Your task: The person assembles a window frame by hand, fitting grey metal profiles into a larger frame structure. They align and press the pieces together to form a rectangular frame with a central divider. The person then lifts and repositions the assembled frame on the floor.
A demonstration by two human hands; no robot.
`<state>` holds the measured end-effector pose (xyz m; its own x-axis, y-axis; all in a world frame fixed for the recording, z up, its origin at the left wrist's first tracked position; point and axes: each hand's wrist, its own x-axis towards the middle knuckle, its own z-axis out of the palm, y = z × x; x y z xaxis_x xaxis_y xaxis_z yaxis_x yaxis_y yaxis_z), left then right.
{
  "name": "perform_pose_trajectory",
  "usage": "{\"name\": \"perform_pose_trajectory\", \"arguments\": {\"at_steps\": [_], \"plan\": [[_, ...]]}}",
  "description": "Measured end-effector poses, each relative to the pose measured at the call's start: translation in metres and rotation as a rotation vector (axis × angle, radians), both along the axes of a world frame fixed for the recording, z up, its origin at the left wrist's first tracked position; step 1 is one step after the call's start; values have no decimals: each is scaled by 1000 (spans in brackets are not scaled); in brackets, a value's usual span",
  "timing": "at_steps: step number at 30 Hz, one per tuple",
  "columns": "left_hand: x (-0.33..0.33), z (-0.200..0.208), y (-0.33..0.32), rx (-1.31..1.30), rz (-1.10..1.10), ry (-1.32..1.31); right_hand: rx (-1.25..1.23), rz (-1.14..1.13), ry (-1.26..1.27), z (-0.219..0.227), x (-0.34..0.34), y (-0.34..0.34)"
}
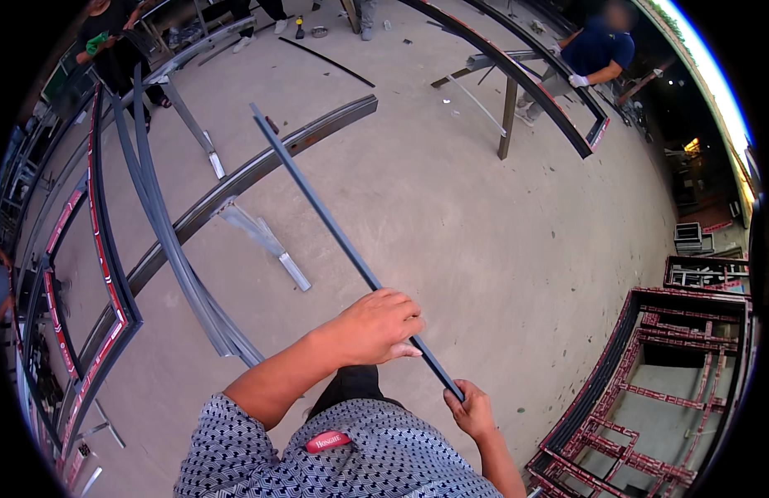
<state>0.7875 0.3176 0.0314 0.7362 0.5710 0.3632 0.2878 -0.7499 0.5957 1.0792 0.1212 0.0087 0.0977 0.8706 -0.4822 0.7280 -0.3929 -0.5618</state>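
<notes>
A long, thin dark-grey metal profile bar (pixel 318 206) slants in front of my body, its far end up and to the left. Around its nearer half, my left hand (pixel 379 324) is closed, palm down with the fingers wrapped over it. At the bar's near end, my right hand (pixel 471 407) grips it between thumb and fingers. The far end of the bar passes above a dark metal beam (pixel 330 116) of a work stand.
Several grey profiles (pixel 158 207) lie across the stand at left, beside a dark frame with red-and-white tape (pixel 110 274). Taped frames (pixel 629 390) are stacked at lower right. A person in dark blue (pixel 599 54) holds another frame (pixel 517 70); another person (pixel 110 41) stands far left.
</notes>
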Motion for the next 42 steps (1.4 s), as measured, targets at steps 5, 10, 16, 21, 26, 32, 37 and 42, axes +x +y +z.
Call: {"name": "perform_pose_trajectory", "arguments": {"at_steps": [5, 10, 16, 21, 26, 32, 37, 42], "plan": [[-1, 76, 70, 43, 217, -226, 12, -34, -3, -4, 46, 82], [1, 161, 114, 266, 313, -563, 10, -5, 18, -30, 90, 160], [40, 224, 139, 628, 329, -737, 20, 121, 59, -43, 154, 278], [119, 264, 166, 658, 662, -762, 23, 252, 75, -43, 207, 384], [93, 276, 224, 755, 437, -595, 62, 388, 103, -41, 239, 482], [104, 177, 371, 481, 855, -402, 129, 545, 86, -50, 214, 592], [81, 16, 427, 186, 1125, 45, 160, 671, 120, -76, 182, 682], [66, -88, 473, -144, 1189, 90, 102, 768, -5, -49, 156, 784]]}}
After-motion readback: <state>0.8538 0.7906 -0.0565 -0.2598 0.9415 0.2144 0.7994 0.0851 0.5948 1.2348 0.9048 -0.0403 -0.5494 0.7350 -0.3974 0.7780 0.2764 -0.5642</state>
